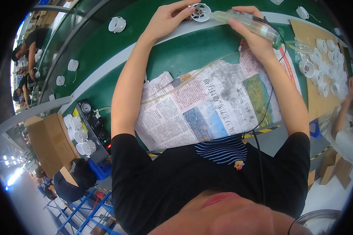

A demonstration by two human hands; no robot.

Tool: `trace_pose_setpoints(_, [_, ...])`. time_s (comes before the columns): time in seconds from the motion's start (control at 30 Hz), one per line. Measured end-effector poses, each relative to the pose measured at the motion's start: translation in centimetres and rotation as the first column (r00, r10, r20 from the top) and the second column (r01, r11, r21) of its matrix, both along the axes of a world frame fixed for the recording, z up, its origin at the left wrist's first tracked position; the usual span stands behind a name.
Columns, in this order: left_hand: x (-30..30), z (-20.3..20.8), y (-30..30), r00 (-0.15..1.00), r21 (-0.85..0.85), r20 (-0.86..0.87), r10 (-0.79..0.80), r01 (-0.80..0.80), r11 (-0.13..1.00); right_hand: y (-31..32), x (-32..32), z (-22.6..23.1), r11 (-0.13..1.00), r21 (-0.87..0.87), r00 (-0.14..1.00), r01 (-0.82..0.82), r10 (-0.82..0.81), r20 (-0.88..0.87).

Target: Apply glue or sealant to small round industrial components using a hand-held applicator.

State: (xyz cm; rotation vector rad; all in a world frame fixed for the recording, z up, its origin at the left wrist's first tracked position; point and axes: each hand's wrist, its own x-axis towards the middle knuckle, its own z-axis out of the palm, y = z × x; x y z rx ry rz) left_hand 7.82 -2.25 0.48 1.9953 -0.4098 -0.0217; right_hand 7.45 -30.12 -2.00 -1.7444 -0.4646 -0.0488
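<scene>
At the top of the head view, my left hand (169, 18) grips a small white round plastic housing (205, 17) by its left side, with spokes and a dark centre showing. My right hand (257, 40) is closed around a clear dispensing syringe (250, 26), which lies nearly level. Its narrow tip points left and meets the housing's right rim in the view; whether they touch, I cannot tell. A green fitting (279, 38) sits at the syringe's back end, where a clear tube (207, 65) shows.
Newspaper (172, 105) covers the bench before me. At left stand a black control box (91, 124) with a gauge and several white housings (81, 136). More housings (322, 72) crowd a cardboard sheet (307, 35) at right. Others (117, 24) lie on the green belt (94, 45). People work on both sides.
</scene>
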Motion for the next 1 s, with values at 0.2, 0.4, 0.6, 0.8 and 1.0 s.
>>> trace_pose_setpoints(0.2, [0.2, -0.3, 0.4, 0.999, 0.017, 0.030, -0.016, 0.015, 1.000, 0.4, -0.1, 0.0, 1.000, 0.021, 0.999, 0.009, -0.010, 0.036])
trace_pose_setpoints(0.4, [0.5, -0.9, 0.2, 0.988, -0.029, 0.145, -0.059, 0.064, 0.997, 0.3, 0.1, -0.4, 0.999, 0.044, 0.999, -0.029, 0.027, 0.037])
trace_pose_setpoints(0.6, [1.6, -2.0, 1.2, 0.993, 0.145, 0.005, 0.115, -0.115, 0.983, 0.3, 0.4, -0.4, 0.999, 0.034, 0.986, -0.033, 0.027, 0.163])
trace_pose_setpoints(0.8, [3.0, -3.6, 2.1, 0.913, 0.101, 0.255, 0.318, -0.353, 0.930, 0.5, 0.3, 0.2, 0.996, 0.087, 0.996, -0.019, 0.011, 0.093])
trace_pose_setpoints(1.0, [1.4, -2.6, 0.8, 0.716, 0.148, 0.609, 0.342, -0.527, 0.837, 0.4, 0.0, 0.9, 0.996, 0.084, 1.000, -0.029, 0.030, -0.009])
